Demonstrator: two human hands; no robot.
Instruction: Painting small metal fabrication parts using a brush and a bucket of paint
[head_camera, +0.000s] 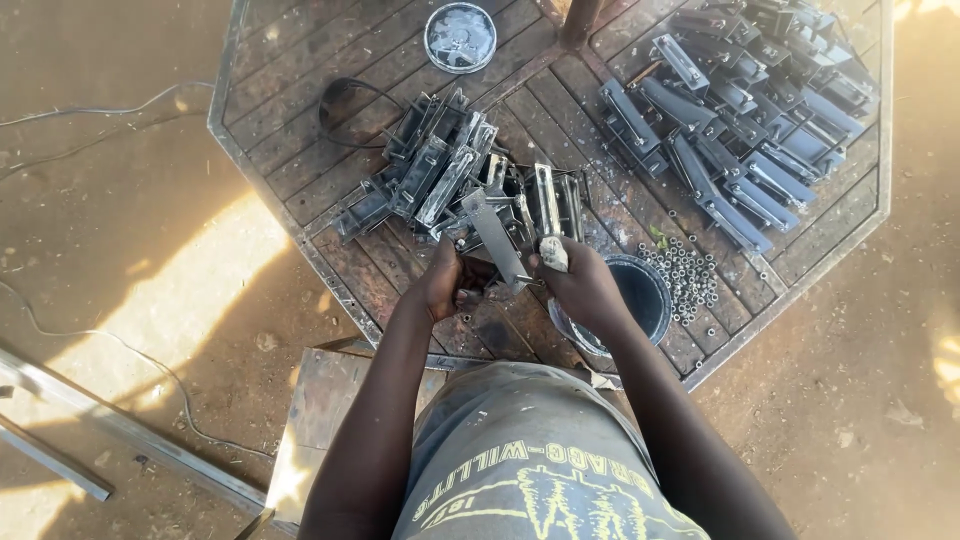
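Both forearms reach forward from the lower frame over the near edge of the table (300, 150), an octagonal top of dark wooden slats in a metal frame. Left hand (445, 285) is curled, palm inward, fingers closed around the lower end of a grey metal bracket (497, 240) that slants up and away from it. Right hand (583, 288) has its wrist bent down, fingers wrapped around a pale handle (553, 253), thumb on top; its working end sits against the bracket, kind of tool unclear. The bracket is at the table's near-middle, touching the front of a pile of similar brackets (440, 170). A second pile of darker brackets (740, 110) lies well apart at far right. Dark round bowl (640, 295) just beside the right hand, loose nuts (690, 275) scattered next to it. Round tin (460, 37) at far edge. Black cable (340, 105) near the left pile.
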